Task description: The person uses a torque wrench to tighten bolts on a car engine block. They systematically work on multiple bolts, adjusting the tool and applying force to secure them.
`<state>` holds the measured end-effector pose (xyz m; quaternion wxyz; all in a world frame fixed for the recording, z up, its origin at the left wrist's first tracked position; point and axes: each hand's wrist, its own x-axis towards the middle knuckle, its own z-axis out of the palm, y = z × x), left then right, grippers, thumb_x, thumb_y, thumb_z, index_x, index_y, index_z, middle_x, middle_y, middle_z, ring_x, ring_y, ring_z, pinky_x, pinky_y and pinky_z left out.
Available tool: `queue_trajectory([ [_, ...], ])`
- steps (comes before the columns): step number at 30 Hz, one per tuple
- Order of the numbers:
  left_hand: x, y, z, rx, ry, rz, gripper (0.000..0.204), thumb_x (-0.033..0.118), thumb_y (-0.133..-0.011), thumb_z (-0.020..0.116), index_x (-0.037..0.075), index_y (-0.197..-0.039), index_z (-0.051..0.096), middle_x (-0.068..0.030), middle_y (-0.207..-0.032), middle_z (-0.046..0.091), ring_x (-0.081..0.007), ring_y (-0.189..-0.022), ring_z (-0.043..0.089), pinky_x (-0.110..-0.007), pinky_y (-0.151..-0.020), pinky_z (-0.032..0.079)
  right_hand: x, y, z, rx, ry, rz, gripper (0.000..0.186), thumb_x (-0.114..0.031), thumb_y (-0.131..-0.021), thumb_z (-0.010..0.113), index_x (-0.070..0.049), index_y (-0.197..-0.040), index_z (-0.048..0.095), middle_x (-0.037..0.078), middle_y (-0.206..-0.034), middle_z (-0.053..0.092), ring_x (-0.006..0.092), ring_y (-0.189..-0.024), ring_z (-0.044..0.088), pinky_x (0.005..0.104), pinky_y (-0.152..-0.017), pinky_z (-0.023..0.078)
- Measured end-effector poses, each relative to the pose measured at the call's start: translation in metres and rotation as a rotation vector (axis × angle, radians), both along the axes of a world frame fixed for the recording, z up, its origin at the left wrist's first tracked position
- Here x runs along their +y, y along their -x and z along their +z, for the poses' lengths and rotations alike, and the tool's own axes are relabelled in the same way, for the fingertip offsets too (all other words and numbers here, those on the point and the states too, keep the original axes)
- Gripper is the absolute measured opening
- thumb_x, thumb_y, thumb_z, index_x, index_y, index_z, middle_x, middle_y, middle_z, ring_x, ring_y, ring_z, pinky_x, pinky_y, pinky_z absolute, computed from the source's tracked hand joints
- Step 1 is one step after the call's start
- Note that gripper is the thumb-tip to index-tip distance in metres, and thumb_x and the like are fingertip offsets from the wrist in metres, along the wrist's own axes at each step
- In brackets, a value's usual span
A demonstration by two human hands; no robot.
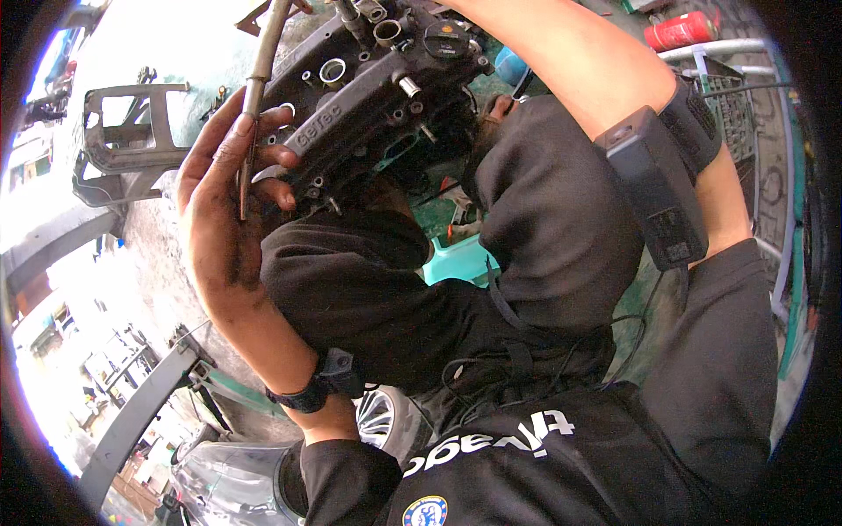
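Observation:
A black engine valve cover (329,118) lies in front of my knees, tilted, with a round black oil filler cap (447,40) and several round openings along it. My left hand (224,188) is at its left edge, fingers curled. A long, tapered grey metal rod (256,88) is in this hand, its thicker part running up past the top of the view and its narrow end pointing down by my palm. Dark grease marks the palm. My right forearm (570,66) reaches across to the top edge, and the right hand is outside the picture.
A bent metal frame (132,162) stands at the left. A turquoise plastic stool (456,261) shows between my dark-trousered legs. Behind me at the bottom is a wheel (386,421). A red fire extinguisher (682,31) lies at the upper right, near metal racks. Cables hang about my waist.

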<state>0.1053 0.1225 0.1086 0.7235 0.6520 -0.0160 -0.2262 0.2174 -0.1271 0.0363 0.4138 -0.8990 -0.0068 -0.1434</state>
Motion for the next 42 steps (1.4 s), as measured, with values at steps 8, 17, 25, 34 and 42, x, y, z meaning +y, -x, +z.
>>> queue_trajectory([
  [8, -0.002, -0.002, -0.019, -0.494, -0.651, 0.462, 0.03, 0.01, -0.089, 0.07, -0.004, -0.115, 0.066, -0.0181, -0.098, 0.072, -0.0138, -0.075, 0.067, -0.023, -0.064, 0.053, 0.025, 0.009, 0.021, 0.156, 0.031, -0.202, 0.033, -0.023, -0.073, 0.063, 0.003, -0.091, 0.071, 0.027, -0.094, 0.068, 0.038, -0.094, 0.068, 0.0415, -0.085, 0.054],
  [17, 0.023, -0.014, -0.025, -0.421, -0.696, 0.334, 0.033, 0.014, -0.087, 0.073, -0.004, -0.114, 0.067, -0.011, -0.085, 0.071, -0.0104, -0.069, 0.062, -0.022, -0.061, 0.046, 0.024, 0.02, 0.03, 0.133, 0.116, -0.149, 0.044, -0.019, -0.075, 0.06, 0.001, -0.113, 0.063, 0.027, -0.101, 0.067, 0.0376, -0.099, 0.066, 0.0426, -0.088, 0.053],
  [25, 0.007, 0.002, -0.009, -0.167, -0.427, 0.218, 0.033, 0.017, -0.095, 0.064, -0.002, -0.121, 0.063, -0.0021, -0.072, 0.064, 0.0005, -0.046, 0.04, -0.015, -0.039, 0.024, 0.021, -0.002, 0.018, -0.04, 0.47, 0.142, 0.046, -0.013, -0.075, 0.058, 0.001, -0.118, 0.058, 0.024, -0.094, 0.068, 0.0383, -0.092, 0.066, 0.0407, -0.084, 0.054],
  [34, 0.004, 0.005, 0.006, 0.105, -0.285, 0.126, 0.03, 0.02, -0.098, 0.058, 0.0, -0.12, 0.057, 0.0023, -0.065, 0.046, -0.0022, -0.042, 0.035, -0.018, -0.034, 0.027, 0.024, -0.039, 0.003, -0.045, -0.077, -0.061, 0.027, -0.02, -0.089, 0.05, -0.004, -0.093, 0.07, 0.017, -0.083, 0.07, 0.0231, -0.077, 0.068, 0.0371, -0.072, 0.054],
  [42, -0.001, 0.005, 0.003, 0.114, -0.188, 0.095, 0.029, 0.023, -0.101, 0.051, 0.0, -0.117, 0.056, -0.0017, -0.068, 0.048, -0.0066, -0.042, 0.038, -0.021, -0.036, 0.033, 0.014, -0.068, -0.006, -0.058, 0.653, 0.21, 0.023, -0.023, -0.088, 0.052, -0.012, -0.093, 0.071, 0.012, -0.093, 0.072, 0.0281, -0.09, 0.07, 0.0389, -0.078, 0.055],
])
